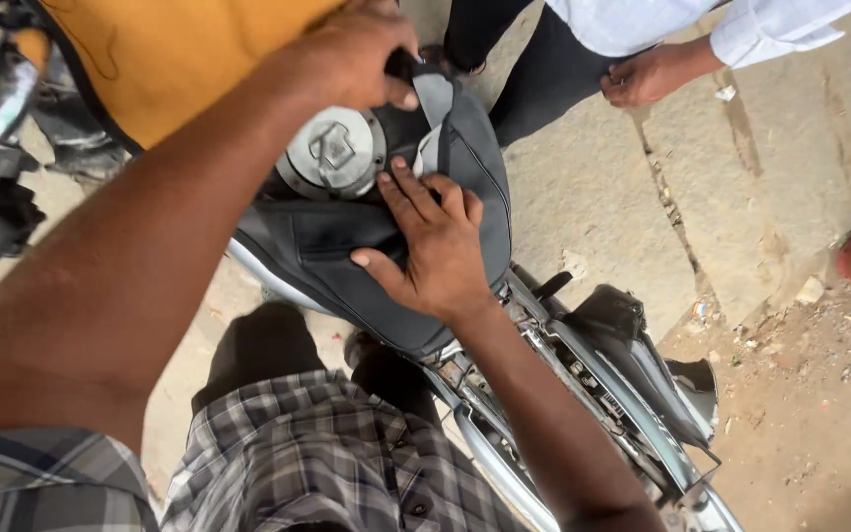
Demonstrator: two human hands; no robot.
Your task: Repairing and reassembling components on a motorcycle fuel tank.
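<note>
Left hand (357,54) gripping cover edge (435,99); right hand (435,246) pressing black cover (347,266)

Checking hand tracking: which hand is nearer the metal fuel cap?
Right. The right hand has its fingertips beside the fuel cap, pressing the black tank cover. The left hand grips the cover's edge above it.

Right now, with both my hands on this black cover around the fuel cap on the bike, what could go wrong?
1. The left hand pinches only the cover's edge; the black cover could slip from the fingers and bunch up.
2. The cover's opening sits off-centre on the fuel cap, so it may snag or sit crooked.
3. Another person's hand is close by and could be bumped.
</note>
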